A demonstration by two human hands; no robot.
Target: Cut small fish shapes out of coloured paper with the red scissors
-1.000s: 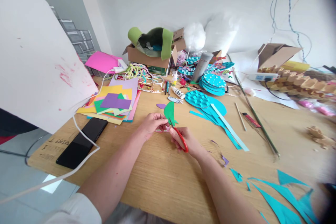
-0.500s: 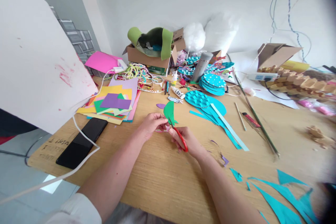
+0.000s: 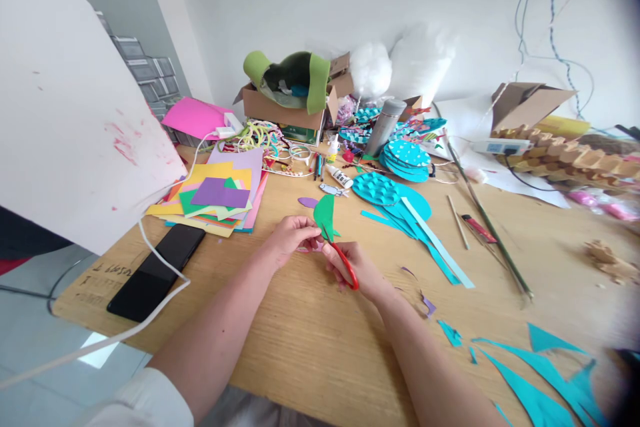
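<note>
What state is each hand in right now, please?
Left hand: closed, holding the curved green paper piece.
Right hand: closed, holding the scissors with red looped handles.

left of left hand (image 3: pixel 299 235): slim gap, then paper pile (image 3: pixel 215 197); phone (image 3: pixel 157 270) and cord (image 3: pixel 188 280) left of left forearm (image 3: pixel 235 307) | right of right hand (image 3: pixel 351 263): bare lane, then blue strips (image 3: pixel 440 247), pole (image 3: pixel 486 215) past them; purple scraps (image 3: pixel 429 307) near right forearm (image 3: pixel 425 350) | beyond hands: purple oval (image 3: pixel 307 202) close, glue (image 3: pixel 341 177) farther | nearward of hands: open bare table (image 3: pixel 310 333) between 2 forearms
</note>
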